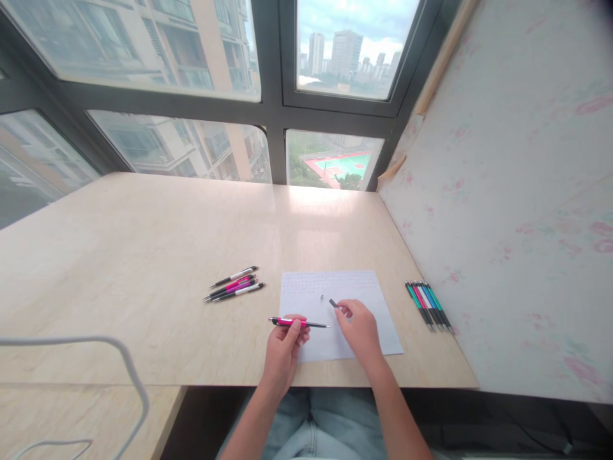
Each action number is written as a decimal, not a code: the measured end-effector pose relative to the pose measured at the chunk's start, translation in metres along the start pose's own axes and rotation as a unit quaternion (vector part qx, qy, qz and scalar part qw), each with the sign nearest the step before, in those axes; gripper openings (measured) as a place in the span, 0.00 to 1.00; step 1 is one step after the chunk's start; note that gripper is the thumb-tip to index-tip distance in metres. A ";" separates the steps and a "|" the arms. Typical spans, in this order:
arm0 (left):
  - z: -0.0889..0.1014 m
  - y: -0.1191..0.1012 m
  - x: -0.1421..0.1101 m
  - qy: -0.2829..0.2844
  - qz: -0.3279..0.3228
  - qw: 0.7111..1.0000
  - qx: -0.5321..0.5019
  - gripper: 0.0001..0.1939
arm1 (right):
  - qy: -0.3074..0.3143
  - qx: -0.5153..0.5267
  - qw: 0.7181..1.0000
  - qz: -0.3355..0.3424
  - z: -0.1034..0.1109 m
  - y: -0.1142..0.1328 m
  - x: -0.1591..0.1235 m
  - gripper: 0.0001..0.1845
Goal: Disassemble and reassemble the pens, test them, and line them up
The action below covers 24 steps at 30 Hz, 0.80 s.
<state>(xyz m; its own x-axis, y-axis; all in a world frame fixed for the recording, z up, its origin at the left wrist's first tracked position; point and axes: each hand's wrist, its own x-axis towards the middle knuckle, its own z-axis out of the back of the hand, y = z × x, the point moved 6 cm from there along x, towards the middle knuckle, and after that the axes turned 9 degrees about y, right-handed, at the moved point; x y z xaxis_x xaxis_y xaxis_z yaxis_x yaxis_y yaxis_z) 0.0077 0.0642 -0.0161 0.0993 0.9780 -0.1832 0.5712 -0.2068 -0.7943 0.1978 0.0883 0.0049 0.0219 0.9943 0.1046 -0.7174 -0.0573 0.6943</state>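
My left hand (pixel 285 345) is closed around a pink and black mechanical pencil (pixel 287 322), whose metal tip points right over the paper. In the fingertips of my right hand (pixel 357 324) is a small dark grey stick (pixel 333 303), perhaps a pencil lead case; its exact kind is too small to tell. Both hands are above a white sheet of paper (pixel 383 335) with lines of writing near its top. A tiny dark object (pixel 322 297) lies on the sheet just left of the grey stick.
Several pens or mechanical pencils (pixel 234 285) lie in a loose group left of the paper. Another row of several (pixel 428 305) lies side by side near the papered wall (pixel 527 223). A grey cable (pixel 127 364) curves at the lower left. Windows (pixel 335 160) border the wooden table's far edge.
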 end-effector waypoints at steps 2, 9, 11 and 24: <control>0.001 0.001 0.000 0.006 0.001 1.000 0.001 0.13 | -0.014 -0.020 1.000 -0.002 -0.006 0.005 0.009 0.07; 0.002 0.003 0.001 0.014 0.002 1.000 -0.002 0.12 | -0.021 -0.071 0.997 -0.014 -0.016 0.008 0.017 0.08; 0.002 0.003 0.001 0.016 0.004 1.000 -0.004 0.12 | -0.015 -0.085 0.996 -0.022 -0.017 0.009 0.018 0.08; -0.001 0.005 0.001 0.020 0.015 1.000 -0.009 0.11 | 0.104 0.235 0.966 -0.026 -0.009 0.022 -0.018 0.25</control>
<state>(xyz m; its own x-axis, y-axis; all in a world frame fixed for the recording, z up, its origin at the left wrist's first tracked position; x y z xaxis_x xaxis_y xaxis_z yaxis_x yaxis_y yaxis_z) 0.0113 0.0644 -0.0195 0.1486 0.9720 -0.1822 0.5822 -0.2349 -0.7784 0.1755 0.0703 0.0117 -0.1268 0.9906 -0.0510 -0.3219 0.0075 0.9467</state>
